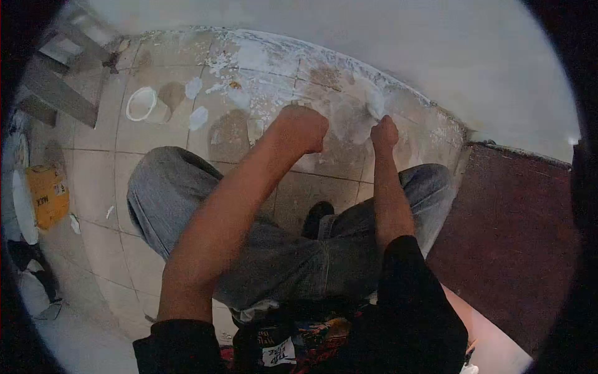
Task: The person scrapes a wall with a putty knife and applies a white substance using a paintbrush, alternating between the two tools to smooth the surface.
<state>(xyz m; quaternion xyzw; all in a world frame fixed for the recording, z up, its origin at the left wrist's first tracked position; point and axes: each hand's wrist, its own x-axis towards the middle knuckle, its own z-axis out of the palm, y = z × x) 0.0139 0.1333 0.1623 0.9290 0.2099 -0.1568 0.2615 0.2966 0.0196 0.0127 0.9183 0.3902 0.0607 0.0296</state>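
My left hand (301, 128) is closed in a fist low over the tiled floor (324, 187), in front of my knees. Whatever it grips is hidden, though a small pale edge shows just beyond the knuckles. Closed as well, my right hand (385, 133) is farther right, near the base of the wall. From its far side a whitish narrow tool (375, 105) points toward the wall; its kind is too blurred to tell. White powdery residue (265, 57) and smears cover the tiles beyond both hands, along the wall's foot.
A white plastic tub (142, 105) stands on the floor at the left. Farther left are a grey wooden frame (62, 90) and a yellow carton (48, 196). The pale wall (398, 37) rises ahead, and a dark reddish-brown panel (504, 237) lies along the right.
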